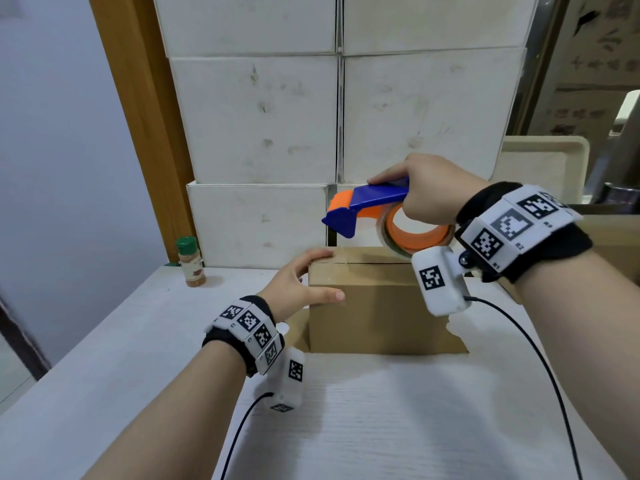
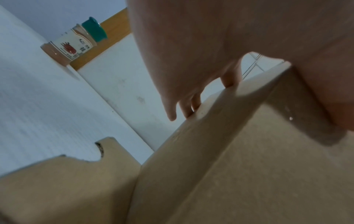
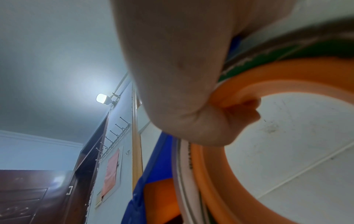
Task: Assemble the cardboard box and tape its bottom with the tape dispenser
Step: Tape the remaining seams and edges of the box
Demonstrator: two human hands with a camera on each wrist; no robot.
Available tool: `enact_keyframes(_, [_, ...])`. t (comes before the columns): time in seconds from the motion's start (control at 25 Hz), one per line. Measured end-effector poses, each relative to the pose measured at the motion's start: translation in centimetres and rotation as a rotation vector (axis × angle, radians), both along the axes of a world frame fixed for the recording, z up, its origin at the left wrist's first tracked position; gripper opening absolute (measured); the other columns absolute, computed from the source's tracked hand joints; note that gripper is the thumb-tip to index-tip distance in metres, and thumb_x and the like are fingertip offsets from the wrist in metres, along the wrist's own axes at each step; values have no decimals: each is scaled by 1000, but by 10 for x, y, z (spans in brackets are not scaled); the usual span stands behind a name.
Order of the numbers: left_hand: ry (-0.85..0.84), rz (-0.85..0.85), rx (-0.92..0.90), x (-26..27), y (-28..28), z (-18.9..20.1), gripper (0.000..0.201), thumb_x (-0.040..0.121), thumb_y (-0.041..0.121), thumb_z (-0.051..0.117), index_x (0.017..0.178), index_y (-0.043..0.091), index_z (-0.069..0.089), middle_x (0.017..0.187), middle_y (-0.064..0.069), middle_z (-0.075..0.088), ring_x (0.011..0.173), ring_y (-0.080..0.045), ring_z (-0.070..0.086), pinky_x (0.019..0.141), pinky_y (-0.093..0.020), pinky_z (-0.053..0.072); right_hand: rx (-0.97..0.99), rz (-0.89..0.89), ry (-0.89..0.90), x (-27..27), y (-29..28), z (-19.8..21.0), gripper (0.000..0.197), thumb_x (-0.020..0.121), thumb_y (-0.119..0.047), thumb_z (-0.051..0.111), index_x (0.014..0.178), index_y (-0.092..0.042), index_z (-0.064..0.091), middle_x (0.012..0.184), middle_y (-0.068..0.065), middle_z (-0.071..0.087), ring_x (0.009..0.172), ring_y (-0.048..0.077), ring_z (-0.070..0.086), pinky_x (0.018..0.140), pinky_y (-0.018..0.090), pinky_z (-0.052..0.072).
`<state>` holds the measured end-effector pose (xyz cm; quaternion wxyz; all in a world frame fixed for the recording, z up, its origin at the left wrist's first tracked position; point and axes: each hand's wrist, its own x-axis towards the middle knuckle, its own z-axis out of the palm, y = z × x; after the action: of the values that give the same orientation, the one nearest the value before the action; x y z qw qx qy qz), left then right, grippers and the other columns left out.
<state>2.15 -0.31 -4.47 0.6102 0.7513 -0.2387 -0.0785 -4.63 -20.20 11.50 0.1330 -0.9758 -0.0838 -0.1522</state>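
Right hand (image 1: 427, 194) wraps the tape dispenser (image 1: 374, 211), fingers hooked through the orange roll core (image 3: 239, 104), forefinger along the blue top, likely to steer the cutter end down. Dispenser hangs above the box (image 1: 377, 303), not touching it as far as the head view shows. Left hand (image 1: 299, 282) lies on the box's left top corner, fingers straight over the top, thumb along the near side, pressing so the flaps stay shut. Box sits upside down on the white table (image 1: 381, 410), bottom seam up, lower flaps splayed; whether tape already crosses the seam is unclear. Spice jar (image 1: 189, 261) stands well apart to the left.
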Motion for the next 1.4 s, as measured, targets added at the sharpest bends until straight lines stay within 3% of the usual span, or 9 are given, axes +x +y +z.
enact_keyframes(0.24, [2,-8,-23,-2,-3,0,54,66,12,82,106,38,58,113,7,59,102,-11,58,73,-15,52,29,26,29,5,9,-5,60,81,7,40,128,-27,58,122,-3,60,92,9,45,79,21,34])
enact_keyframes(0.48, [-44,30,62,0,-3,1,62,68,20,82,122,35,54,128,12,54,122,-10,45,102,-26,39,92,75,33,15,24,-10,63,81,8,40,130,-28,56,125,-4,58,94,7,45,81,19,35])
enact_keyframes(0.6, [-23,16,47,0,-4,2,63,68,18,82,122,32,52,129,9,54,120,-9,47,88,-15,42,111,81,54,20,28,-14,63,81,8,39,130,-28,56,127,-5,57,93,8,45,80,19,35])
enact_keyframes(0.72, [52,-27,-22,1,-3,1,69,54,29,84,115,37,54,127,3,56,116,-16,56,89,-30,53,130,79,95,24,30,-25,64,80,8,40,130,-29,57,131,-4,56,95,9,46,80,20,37])
enact_keyframes(0.8, [92,-62,-66,1,-4,0,69,51,29,82,114,34,54,124,-1,56,108,-17,60,84,-30,56,164,68,102,26,27,-31,64,80,7,41,129,-31,56,131,-3,57,95,11,48,80,22,38])
enact_keyframes(0.96, [221,-78,-311,4,-7,0,52,49,21,66,101,19,61,109,-7,56,94,-21,53,77,-29,44,234,44,94,26,17,-35,65,80,7,40,129,-34,55,128,-4,58,93,12,50,76,21,38])
enact_keyframes(1.12, [429,-35,-650,2,-8,1,31,55,22,43,74,8,62,81,-9,59,77,-24,49,67,-34,34,229,55,100,25,16,-38,66,80,7,41,130,-34,54,129,-3,58,94,13,50,78,22,39])
enact_keyframes(1.24, [541,-9,-818,0,-3,4,33,57,28,41,78,7,55,79,-6,55,74,-23,50,69,-33,36,229,51,101,26,15,-38,67,80,7,42,131,-35,53,130,-3,56,95,13,49,78,22,40])
enact_keyframes(1.4, [601,155,-765,2,-10,14,35,84,45,48,81,10,53,73,-1,53,72,-19,52,68,-29,40,225,52,105,25,16,-38,67,80,7,42,132,-34,52,130,-2,56,95,14,49,79,23,41])
